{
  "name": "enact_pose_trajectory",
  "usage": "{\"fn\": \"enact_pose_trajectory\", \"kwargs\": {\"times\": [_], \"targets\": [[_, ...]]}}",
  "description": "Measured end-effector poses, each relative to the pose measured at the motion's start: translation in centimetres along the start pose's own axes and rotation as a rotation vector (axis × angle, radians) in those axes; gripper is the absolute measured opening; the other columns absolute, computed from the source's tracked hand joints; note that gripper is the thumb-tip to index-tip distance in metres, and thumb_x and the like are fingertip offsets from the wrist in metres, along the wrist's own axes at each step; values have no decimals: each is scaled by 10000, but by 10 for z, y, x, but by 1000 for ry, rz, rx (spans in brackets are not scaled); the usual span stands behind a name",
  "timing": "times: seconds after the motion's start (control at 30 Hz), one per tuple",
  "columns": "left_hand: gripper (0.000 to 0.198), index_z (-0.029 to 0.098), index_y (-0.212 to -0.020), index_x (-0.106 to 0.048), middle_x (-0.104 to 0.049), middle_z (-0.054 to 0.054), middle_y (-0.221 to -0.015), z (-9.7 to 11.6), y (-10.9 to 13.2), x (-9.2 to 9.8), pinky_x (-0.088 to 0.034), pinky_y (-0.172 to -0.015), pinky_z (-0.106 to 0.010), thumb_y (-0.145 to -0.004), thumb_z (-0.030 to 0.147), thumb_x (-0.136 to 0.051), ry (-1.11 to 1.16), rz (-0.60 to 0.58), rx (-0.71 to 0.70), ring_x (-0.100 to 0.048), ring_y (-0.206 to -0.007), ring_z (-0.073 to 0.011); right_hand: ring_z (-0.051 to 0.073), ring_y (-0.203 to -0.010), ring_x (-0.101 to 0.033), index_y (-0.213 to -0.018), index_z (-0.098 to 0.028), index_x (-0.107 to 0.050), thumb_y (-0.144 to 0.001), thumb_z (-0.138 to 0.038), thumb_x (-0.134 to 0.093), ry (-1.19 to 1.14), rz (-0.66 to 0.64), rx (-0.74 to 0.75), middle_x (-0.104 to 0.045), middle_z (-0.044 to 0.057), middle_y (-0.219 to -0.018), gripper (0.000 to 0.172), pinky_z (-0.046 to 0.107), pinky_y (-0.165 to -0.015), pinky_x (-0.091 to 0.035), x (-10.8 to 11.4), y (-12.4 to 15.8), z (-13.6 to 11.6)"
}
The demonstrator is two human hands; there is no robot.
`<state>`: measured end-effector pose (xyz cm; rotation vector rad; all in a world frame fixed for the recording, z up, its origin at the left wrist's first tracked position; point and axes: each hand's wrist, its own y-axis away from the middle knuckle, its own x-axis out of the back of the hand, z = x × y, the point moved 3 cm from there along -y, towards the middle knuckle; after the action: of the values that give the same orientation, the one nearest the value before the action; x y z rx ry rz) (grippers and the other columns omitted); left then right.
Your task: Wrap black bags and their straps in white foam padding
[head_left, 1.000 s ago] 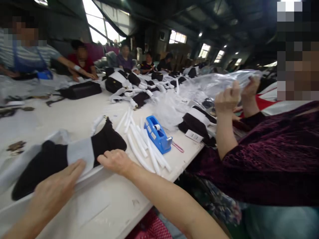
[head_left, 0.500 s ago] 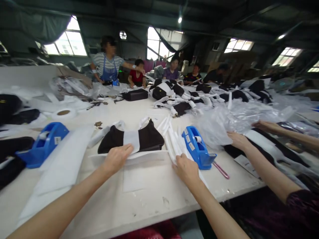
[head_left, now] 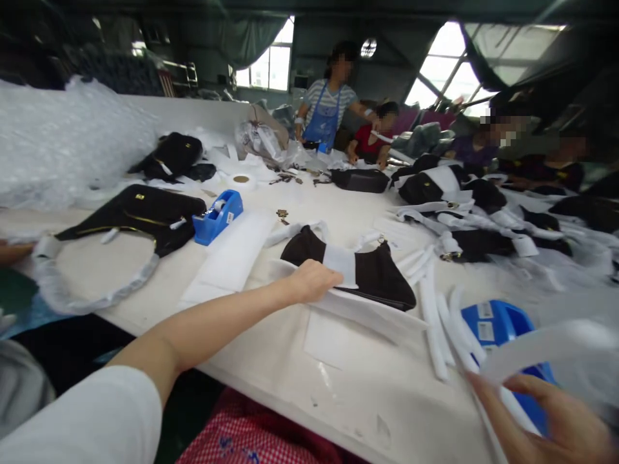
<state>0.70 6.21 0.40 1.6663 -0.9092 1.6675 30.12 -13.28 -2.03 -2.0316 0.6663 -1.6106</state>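
A black handbag [head_left: 382, 274] lies mid-table with a white foam band [head_left: 341, 259] around its middle. My left hand [head_left: 314, 280] is closed on the band's lower end, at the bag's front edge. Under the bag, a white foam sheet [head_left: 382, 314] sticks out towards me. At the lower right my blurred right hand [head_left: 551, 415] pinches a white foam strip [head_left: 522, 351], beside a blue tape dispenser [head_left: 498, 322] that is partly covered. Several more foam strips [head_left: 432, 316] lie between the bag and that dispenser.
Left of the bag are stacked foam sheets [head_left: 236, 251], another blue tape dispenser [head_left: 220, 216] and a black bag with a wrapped strap [head_left: 145, 212]. Wrapped black bags [head_left: 483, 245] pile up at the right. Bubble wrap [head_left: 62, 142] is at far left. Co-workers [head_left: 326, 106] are across the table.
The view has swung left. My right hand has moved away from the bag, to the near side of the dispenser, with a strip raised in it. My left hand stays at the bag.
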Motion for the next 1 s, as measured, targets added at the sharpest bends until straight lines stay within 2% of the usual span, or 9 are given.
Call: {"fn": "enact_pose_trajectory", "kwargs": {"times": [0.03,0.07,0.13,0.2,0.27,0.4,0.57,0.8,1.0], "targets": [[255,195,-983,-574,-707,-53,-875,0,0,1,-410,-610,-274,-787,47,-504,-5,-6,0,-674,-804,-221,291,-849,-633,-950,-270,-595,-868,-423,-599,-30,-14,93,-683,84,-887,174,426,-783,-452,-5,-1,-18],[258,194,-988,-577,-709,-55,-870,0,-1,2,-411,-611,-278,-786,51,-505,-13,-13,1,-675,-803,-225,257,-855,-633,-937,-275,-599,-879,-386,-601,-71,-69,258,-686,61,-914,125,384,-790,-452,-13,-3,-41],[267,195,-998,-580,-713,-57,-870,0,-1,4,-414,-616,-279,-782,55,-508,-32,-25,-6,-677,-803,-228,198,-819,-622,-896,-268,-611,-928,-278,-539,-25,-171,443,-682,29,-935,80,320,-751,-432,-35,-9,-78],[268,197,-1007,-579,-716,-57,-875,0,-1,5,-416,-622,-274,-784,63,-511,-47,-33,-24,-678,-808,-224,167,-765,-596,-858,-249,-622,-949,-218,-493,53,-153,516,-670,21,-897,161,295,-705,-400,-56,-20,-104],[259,201,-1014,-578,-717,-54,-881,-2,-3,5,-416,-623,-268,-795,79,-513,-58,-39,-42,-679,-814,-222,159,-740,-564,-857,-231,-634,-956,-176,-468,124,-113,538,-657,24,-875,200,296,-693,-372,-73,-32,-118],[251,218,-1017,-583,-713,-50,-864,-6,-7,3,-413,-613,-271,-801,100,-534,-77,-29,-71,-680,-805,-228,172,-722,-501,-886,-226,-651,-960,-139,-432,229,-90,552,-626,35,-833,246,314,-679,-326,-94,-50,-131],[221,203,-985,-575,-705,-43,-917,-3,-4,2,-421,-595,-276,-809,82,-520,-40,3,-100,-674,-787,-211,189,-710,-449,-857,-227,-643,-958,-184,-465,250,-5,507,-616,46,-799,209,333,-678,-295,-107,-56,-137],[229,176,-985,-551,-665,-64,-1005,4,3,2,-462,-610,-289,-781,73,-547,-31,9,-77,-667,-871,-222,186,-748,-470,-917,-204,-632,-953,-163,-491,181,46,510,-672,57,-874,151,343,-689,-291,-116,-49,-137],[237,188,-992,-547,-660,-54,-1043,2,2,-2,-485,-644,-302,-799,59,-503,-10,4,-71,-662,-876,-214,185,-843,-526,-948,-164,-616,-938,-132,-516,21,162,563,-689,79,-923,105,336,-739,-320,-119,-47,-135]]}}
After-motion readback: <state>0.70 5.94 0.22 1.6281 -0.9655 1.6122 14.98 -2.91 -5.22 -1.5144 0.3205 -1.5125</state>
